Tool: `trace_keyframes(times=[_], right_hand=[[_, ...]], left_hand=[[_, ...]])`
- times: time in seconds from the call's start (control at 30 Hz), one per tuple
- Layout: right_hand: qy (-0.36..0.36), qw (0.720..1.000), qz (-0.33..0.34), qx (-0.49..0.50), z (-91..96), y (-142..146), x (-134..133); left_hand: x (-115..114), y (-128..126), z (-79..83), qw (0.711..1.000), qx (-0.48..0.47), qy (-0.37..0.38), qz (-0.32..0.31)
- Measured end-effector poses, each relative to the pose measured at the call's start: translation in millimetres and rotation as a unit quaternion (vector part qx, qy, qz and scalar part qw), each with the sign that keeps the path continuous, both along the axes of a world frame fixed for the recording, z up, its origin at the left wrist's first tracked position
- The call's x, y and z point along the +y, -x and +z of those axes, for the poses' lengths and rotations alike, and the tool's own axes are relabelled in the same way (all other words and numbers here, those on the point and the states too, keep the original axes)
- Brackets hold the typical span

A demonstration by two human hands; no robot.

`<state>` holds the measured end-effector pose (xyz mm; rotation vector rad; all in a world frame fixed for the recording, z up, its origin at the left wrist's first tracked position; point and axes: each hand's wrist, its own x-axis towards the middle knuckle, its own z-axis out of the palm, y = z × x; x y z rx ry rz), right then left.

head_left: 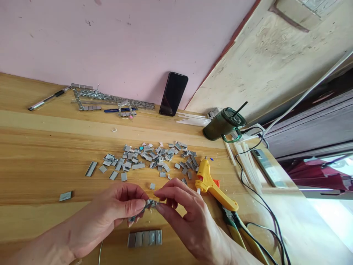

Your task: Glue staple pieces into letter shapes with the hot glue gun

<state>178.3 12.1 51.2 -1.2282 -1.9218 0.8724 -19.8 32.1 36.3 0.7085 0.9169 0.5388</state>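
My left hand (125, 206) pinches a small joined strip of grey metal pieces (150, 203) between thumb and fingers; part of the strip is hidden behind the fingers. From the other side, my right hand (186, 211) grips the strip's right end with thumb and index fingertip. The pieces look like short blocks of staples. Just below the hands lies a flat row of several such blocks (145, 238) set side by side. One loose grey piece (152, 186) rests on the table a little beyond the fingertips.
A pile of loose grey pieces (162, 156) spreads beyond my hands. At right are a yellow glue gun (205, 176), pliers (234, 221), black cable (261, 197) and white glue sticks (248, 169). A phone (173, 94), lidded green mug (224, 123) and pen (49, 98) sit farther back.
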Motion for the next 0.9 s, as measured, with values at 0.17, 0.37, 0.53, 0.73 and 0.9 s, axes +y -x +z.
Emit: trace_keyframes(times=[0.17, 0.37, 0.53, 0.73, 0.9], right_hand=[[0.051, 0.997, -0.001, 0.055, 6.6, 3.6, -1.6], [0.134, 0.986, -0.01, 0.098, 4.1, 5.3, 1.9], [0.18, 0.976, -0.006, 0.121, -0.5, 5.7, 1.9], [0.165, 0.98, -0.056, 0.1, 2.6, -5.2, 6.3], [0.059, 0.995, -0.081, -0.03, -4.2, -18.2, 7.0]], left_hand=[[-6.2, -3.6, 4.0, 0.997, -0.04, 0.072, 0.001], [-7.8, -6.2, 1.4, 0.994, -0.046, 0.101, 0.008], [-9.6, -5.8, -1.3, 0.992, -0.058, 0.113, 0.006], [2.6, 3.5, -1.9, 0.985, 0.13, -0.105, -0.042], [22.0, 21.5, -7.8, 0.856, 0.375, -0.355, -0.032]])
